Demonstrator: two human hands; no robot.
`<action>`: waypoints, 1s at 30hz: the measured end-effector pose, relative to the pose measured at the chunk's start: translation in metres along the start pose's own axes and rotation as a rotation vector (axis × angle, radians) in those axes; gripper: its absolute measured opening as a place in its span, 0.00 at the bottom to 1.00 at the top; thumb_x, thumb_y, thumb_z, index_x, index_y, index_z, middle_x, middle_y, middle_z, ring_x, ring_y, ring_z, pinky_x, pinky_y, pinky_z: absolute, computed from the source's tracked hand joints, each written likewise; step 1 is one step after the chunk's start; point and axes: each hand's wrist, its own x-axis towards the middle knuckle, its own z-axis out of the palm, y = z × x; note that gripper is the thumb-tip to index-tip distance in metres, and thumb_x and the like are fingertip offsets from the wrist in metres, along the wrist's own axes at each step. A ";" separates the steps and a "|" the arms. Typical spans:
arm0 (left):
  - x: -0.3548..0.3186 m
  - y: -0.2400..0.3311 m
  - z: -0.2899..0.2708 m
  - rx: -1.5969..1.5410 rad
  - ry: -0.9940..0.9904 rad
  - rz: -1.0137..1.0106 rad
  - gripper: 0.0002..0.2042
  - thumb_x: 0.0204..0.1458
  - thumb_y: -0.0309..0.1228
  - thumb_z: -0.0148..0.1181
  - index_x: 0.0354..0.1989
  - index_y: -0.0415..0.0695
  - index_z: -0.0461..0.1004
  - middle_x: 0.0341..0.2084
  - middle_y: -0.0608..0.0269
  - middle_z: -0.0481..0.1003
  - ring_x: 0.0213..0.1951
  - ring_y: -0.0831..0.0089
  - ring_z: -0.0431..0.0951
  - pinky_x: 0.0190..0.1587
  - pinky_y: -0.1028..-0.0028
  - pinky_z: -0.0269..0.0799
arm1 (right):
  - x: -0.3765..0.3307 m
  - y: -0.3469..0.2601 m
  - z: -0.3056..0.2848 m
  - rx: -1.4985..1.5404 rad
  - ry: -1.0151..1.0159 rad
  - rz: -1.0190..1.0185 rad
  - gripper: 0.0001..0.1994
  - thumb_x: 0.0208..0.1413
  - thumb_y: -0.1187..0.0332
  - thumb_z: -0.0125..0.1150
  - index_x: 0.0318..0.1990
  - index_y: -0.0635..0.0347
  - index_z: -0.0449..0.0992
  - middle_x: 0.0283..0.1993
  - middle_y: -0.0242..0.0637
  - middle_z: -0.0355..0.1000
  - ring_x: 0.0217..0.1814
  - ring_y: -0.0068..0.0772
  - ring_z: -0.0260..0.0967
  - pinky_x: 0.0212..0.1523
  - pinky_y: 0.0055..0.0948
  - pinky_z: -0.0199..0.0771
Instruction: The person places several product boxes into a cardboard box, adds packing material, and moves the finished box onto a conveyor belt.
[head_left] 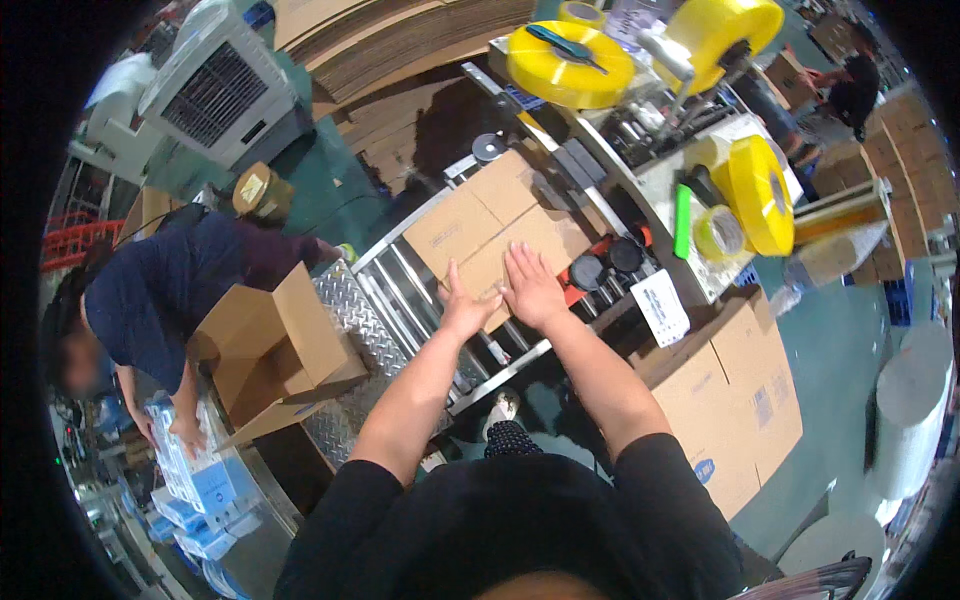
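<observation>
A brown cardboard box (470, 220) with its top flaps folded down lies on a roller conveyor (385, 290) in front of me. My left hand (467, 305) rests on the box's near left part, fingers apart and thumb pointing toward the other hand. Flat on the near right flap lies my right hand (532, 285), its fingers stretched out. The two thumbs almost meet near the box's near edge. Neither hand grips anything. Black wheels (587, 272) with red parts stand just right of the box.
An open carton (290, 350) stands at the left beside a co-worker (190, 280) bending over blue-and-white packs (205, 480). Yellow tape rolls (570, 65) and a green cutter (682, 222) lie on the machine at right. Flattened cartons (735, 400) lean below it. An air cooler (215, 85) stands far left.
</observation>
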 end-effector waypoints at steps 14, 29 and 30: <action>-0.168 -0.153 -0.051 0.210 -0.535 -0.031 0.29 0.49 0.44 0.64 0.55 0.38 0.69 0.33 0.50 0.78 0.36 0.60 0.79 0.40 0.64 0.73 | -0.347 -0.012 -0.030 -0.264 -0.430 0.655 0.45 0.44 0.38 0.61 0.69 0.39 0.51 0.75 0.27 0.38 0.77 0.54 0.25 0.65 0.67 0.42; -0.340 -0.330 -0.238 0.071 -0.034 0.037 0.22 0.49 0.35 0.66 0.51 0.38 0.73 0.33 0.54 0.78 0.35 0.71 0.77 0.40 0.72 0.72 | -0.475 -0.110 -0.200 -0.629 1.131 0.505 0.19 0.36 0.77 0.53 0.38 0.47 0.79 0.29 0.32 0.73 0.32 0.40 0.70 0.34 0.38 0.66; -0.355 -0.302 -0.247 0.029 -0.033 0.058 0.21 0.49 0.34 0.66 0.51 0.37 0.73 0.33 0.55 0.78 0.35 0.72 0.77 0.41 0.72 0.72 | -0.474 -0.162 -0.234 -0.725 1.225 0.398 0.15 0.38 0.75 0.58 0.37 0.48 0.80 0.29 0.31 0.73 0.34 0.36 0.70 0.37 0.33 0.63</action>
